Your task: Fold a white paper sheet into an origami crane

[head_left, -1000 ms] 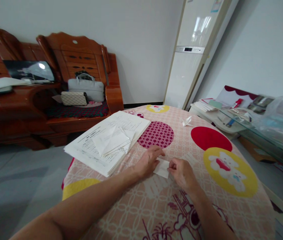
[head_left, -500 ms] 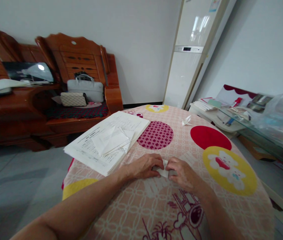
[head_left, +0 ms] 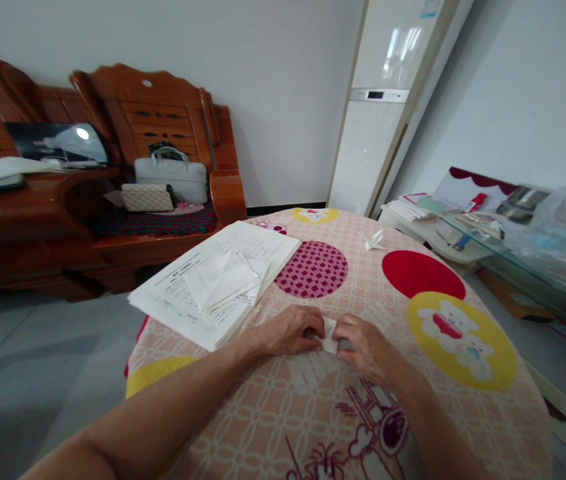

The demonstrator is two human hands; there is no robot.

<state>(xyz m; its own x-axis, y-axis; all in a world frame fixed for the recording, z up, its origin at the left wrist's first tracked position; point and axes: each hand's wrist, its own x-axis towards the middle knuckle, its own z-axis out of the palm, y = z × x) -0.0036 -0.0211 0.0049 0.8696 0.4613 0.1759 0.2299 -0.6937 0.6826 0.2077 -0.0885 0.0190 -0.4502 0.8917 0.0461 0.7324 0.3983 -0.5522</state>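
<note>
A small folded white paper (head_left: 330, 333) lies on the round table's patterned pink cloth (head_left: 313, 413), pinched between both hands. My left hand (head_left: 290, 330) curls over its left side with the fingers closed on it. My right hand (head_left: 365, 343) presses and grips its right side, fingers bent. Most of the paper is hidden under the fingers. Both forearms rest low over the table.
A stack of printed sheets with folded paper on top (head_left: 217, 283) lies at the table's left. A small folded paper figure (head_left: 374, 241) sits at the far side. Wooden bench with bags (head_left: 170, 177) stands left, a tall white appliance (head_left: 380, 113) behind, a cluttered glass shelf (head_left: 507, 233) right.
A second ago the paper lay flatter and more exposed between the hands. Both hands have since closed in over it, meeting at its middle; little movement in the last half second.
</note>
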